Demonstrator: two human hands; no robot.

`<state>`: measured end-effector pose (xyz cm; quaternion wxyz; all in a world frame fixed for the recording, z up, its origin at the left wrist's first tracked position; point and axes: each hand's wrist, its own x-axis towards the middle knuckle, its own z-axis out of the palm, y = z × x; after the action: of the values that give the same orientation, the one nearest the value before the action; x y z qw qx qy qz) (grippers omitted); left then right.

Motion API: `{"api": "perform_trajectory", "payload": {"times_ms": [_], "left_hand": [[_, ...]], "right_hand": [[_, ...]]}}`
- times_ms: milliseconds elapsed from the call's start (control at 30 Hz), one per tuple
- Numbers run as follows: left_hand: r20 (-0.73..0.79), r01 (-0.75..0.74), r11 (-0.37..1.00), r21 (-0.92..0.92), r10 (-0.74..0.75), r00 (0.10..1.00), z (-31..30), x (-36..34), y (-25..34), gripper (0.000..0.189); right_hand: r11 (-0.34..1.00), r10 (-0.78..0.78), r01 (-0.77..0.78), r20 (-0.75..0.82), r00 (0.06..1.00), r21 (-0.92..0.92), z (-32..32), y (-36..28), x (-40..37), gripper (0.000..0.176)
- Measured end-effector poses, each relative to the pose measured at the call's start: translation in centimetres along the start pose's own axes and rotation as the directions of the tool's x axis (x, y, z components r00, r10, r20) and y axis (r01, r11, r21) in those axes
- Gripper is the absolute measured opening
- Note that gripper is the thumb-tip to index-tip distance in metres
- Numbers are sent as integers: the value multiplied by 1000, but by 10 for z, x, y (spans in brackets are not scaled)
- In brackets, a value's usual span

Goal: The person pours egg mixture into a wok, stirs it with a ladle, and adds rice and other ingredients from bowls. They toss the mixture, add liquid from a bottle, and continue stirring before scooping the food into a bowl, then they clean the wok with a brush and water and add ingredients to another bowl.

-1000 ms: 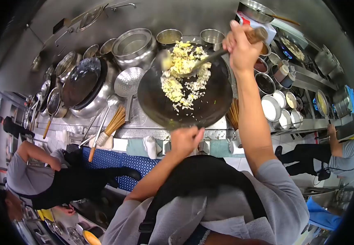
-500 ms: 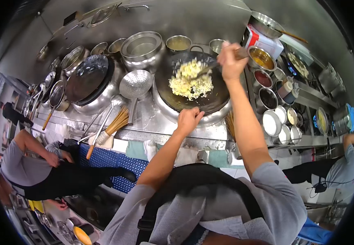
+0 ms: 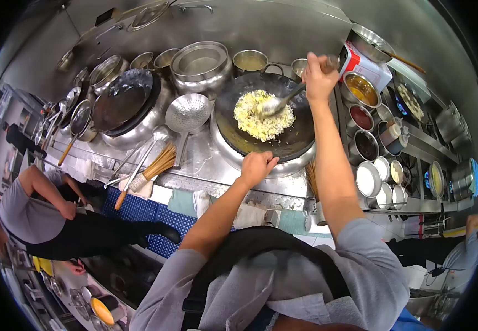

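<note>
At the near rim of the black wok (image 3: 299, 135), my left hand (image 3: 257, 167) is closed; its fingers curl over the edge and hide what they grip there. My right hand (image 3: 320, 80) is wrapped round the handle of a metal ladle (image 3: 272, 106), raised above the wok's right side. The ladle's bowl rests in a mound of rice with yellow egg (image 3: 255, 124), near the middle of the wok. A looped handle stands out at the wok's far rim.
A perforated skimmer (image 3: 187, 112) and a bamboo brush (image 3: 159, 161) lie left of the wok. Further left sits a second wok (image 3: 122, 105). Sauce pots and seasoning tubs (image 3: 367, 179) crowd the right. Other people stand at far left (image 3: 40, 204) and far right.
My right hand has swung the ladle, and its bowl now shows clearly in the rice. The spread-out rice has gathered into a rounder mound. My left hand stays at the rim. The view has shifted slightly.
</note>
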<state>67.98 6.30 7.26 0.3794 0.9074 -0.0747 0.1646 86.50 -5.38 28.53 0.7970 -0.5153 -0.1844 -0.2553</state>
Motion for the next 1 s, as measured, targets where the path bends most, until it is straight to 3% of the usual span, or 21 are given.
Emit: {"api": "perform_trajectory", "payload": {"times_ms": [33,133,233,267,367,467,500,533,567,600,633,667,700,733,767,800,833,867,900,933,1000], "left_hand": [[10,9,1000,1,-9,1000,0,-4,0,38],[30,14,1000,7,-14,999,-3,-1,0,38],[30,27,1000,-7,-27,999,-3,4,0,37],[17,32,999,-7,-32,999,-2,5,-2,37],[31,39,999,6,-39,999,-2,7,0,35],[40,66,998,-18,-65,997,2,2,0,34],[44,150,988,-40,-148,988,6,3,-3,30],[67,195,926,-323,-183,981,10,7,-6,23],[-17,136,878,-459,-161,987,21,11,-29,23],[206,392,575,-718,-362,909,9,19,-30,42],[510,603,14,-797,-518,686,-26,29,17,65],[675,650,-184,-737,-172,717,-53,28,38,78],[630,605,-178,-776,-172,757,-69,24,81,75],[739,678,-300,-671,-341,580,-64,26,80,66],[792,687,-393,-611,-314,524,-53,16,48,51],[808,676,-442,-589,-304,505,-45,7,40,35],[803,644,-482,-594,-307,511,-42,0,36,27],[790,626,-483,-611,-338,511,-42,-4,41,27],[775,605,-484,-632,-368,514,-42,-6,46,26],[753,626,-418,-658,-388,532,-42,-9,49,26],[701,651,-284,-704,-427,572,-42,-18,53,27]], "right_hand": [[999,-50,50,-28,998,-17,-4,12,-11,31],[997,70,-66,89,994,-44,6,23,9,34],[999,-15,10,118,993,42,21,-4,-5,35],[994,8,-9,15,1000,106,26,-7,-22,34],[996,19,-10,88,996,-92,-4,59,-5,30],[977,-15,18,16,1000,-210,18,-17,-8,19],[968,-58,51,-20,998,-246,14,-39,-22,18],[980,-71,60,-52,996,-190,4,-30,-33,29],[995,57,-54,29,998,-85,-11,-10,-51,20],[902,-89,205,302,949,-381,-32,-6,-72,12],[986,72,33,602,796,-161,-51,20,-101,25],[946,117,142,713,691,-293,-70,-21,-119,38],[883,191,261,807,559,-390,-94,-65,-126,51],[887,289,126,746,600,-445,-129,-71,-123,57],[877,384,-12,686,617,-480,-166,-74,-117,62],[801,503,-190,466,728,-567,-206,-74,-106,58],[763,406,-138,303,862,-632,-259,-59,-90,47],[620,197,-124,1,980,-775,-310,-43,-79,42],[579,154,-308,-270,950,-755,-363,-38,-60,40],[438,-214,-267,-388,897,-858,-433,-1,-46,42],[182,-244,-491,-522,817,-852,-512,-10,-16,72]]}}
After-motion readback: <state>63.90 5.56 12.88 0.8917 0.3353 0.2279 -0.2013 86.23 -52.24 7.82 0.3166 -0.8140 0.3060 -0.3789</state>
